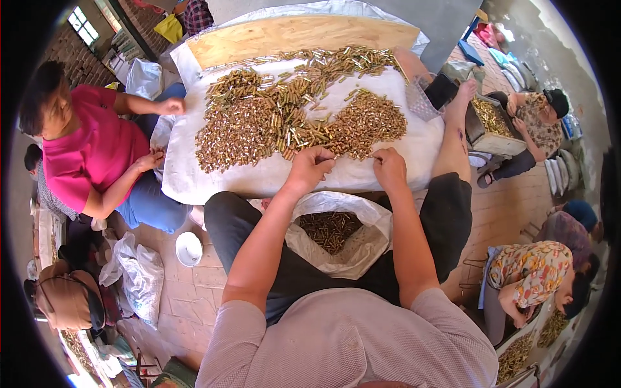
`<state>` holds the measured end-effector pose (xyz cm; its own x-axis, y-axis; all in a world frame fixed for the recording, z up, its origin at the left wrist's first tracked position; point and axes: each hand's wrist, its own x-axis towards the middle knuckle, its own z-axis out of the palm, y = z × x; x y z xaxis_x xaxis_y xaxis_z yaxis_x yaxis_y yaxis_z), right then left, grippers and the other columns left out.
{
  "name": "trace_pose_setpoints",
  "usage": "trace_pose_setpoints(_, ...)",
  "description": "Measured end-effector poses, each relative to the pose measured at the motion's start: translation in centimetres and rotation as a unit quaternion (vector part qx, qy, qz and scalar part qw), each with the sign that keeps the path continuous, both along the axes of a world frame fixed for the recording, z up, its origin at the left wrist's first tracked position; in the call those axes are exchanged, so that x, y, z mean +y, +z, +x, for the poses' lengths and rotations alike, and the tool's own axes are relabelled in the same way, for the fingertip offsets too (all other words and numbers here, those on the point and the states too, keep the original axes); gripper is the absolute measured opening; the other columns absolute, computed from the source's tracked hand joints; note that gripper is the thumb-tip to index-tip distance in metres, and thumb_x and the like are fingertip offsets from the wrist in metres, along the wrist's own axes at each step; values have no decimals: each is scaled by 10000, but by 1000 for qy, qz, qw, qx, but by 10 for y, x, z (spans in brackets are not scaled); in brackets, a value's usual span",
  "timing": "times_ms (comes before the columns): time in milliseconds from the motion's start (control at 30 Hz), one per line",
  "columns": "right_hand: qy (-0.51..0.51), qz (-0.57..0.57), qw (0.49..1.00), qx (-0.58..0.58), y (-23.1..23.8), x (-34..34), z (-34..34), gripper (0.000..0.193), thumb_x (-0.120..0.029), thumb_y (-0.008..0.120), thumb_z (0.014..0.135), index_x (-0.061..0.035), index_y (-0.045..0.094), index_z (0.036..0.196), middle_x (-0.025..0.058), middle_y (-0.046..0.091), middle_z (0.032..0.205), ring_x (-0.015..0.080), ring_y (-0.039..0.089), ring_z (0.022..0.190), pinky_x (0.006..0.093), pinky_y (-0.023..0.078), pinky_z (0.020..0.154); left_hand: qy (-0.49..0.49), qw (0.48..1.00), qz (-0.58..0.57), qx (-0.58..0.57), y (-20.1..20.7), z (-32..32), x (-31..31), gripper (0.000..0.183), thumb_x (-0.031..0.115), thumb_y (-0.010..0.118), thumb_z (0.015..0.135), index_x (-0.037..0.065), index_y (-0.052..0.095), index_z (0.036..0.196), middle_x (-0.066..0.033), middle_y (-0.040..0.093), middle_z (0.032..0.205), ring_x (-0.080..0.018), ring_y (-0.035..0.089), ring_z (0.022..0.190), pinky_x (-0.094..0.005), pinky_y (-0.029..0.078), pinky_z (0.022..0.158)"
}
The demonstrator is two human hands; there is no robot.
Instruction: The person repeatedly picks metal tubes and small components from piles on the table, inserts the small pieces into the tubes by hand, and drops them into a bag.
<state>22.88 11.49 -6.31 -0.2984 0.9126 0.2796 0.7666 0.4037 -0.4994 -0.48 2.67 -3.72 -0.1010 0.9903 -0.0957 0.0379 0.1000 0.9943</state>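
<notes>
little brass tubes point(284, 123): big pile on the white cloth point(194, 184), pointing every which way | left hand point(310, 165): at the cloth's near edge, fingers curled, pinching tubes | right hand point(389, 167): near edge, fingers bent, touching the pile | white bag point(362, 249): between the knees, more tubes inside

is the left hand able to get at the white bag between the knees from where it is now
Probably yes: the left hand rests at the table's near edge, and the open white bag sits right below with nothing between them.

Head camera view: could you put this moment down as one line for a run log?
left hand: picking at brass pieces | right hand: on pile edge | surface: white cloth | between knees: open white bag holding more pieces
</notes>
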Motion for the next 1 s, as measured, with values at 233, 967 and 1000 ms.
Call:
trace_pose_setpoints(233, -8, -16, 1000, 1, -8, 6, 12, 171, -56, 626, 752, -64, 711, 900, 188, 657, 828, 366, 641, 796, 445, 516, 758, -27, 1000, 1, -6, 4, 4, -1, 106, 58, 686, 880, 18, 668, 977, -7, 648, 812, -79, 590, 687, -247, 504, 587)
trace_pose_setpoints(967, 181, -374, 769, 486, 27, -25, -18, 144, -18, 703, 866, -1, 692, 1009, 27, 641, 771, 83, 528, 630, 230, 424, 565, -64, 997, 7, -32, 5, 16, -3, 88, 51, 680, 889, 1, 660, 958, -12, 635, 773, -83, 581, 660, -252, 493, 555)
trace_pose_setpoints(1000, 173, -376, 773, 481, 29, -26, -19, 146, -15, 707, 861, 1, 694, 1006, 27, 644, 773, 82, 530, 625, 228, 424, 559, -63, 997, 7, -32, 5, 16, -4, 88, 51, 680, 889, 1, 660, 958, -12, 635, 773, -83, 581, 660, -252, 493, 555)
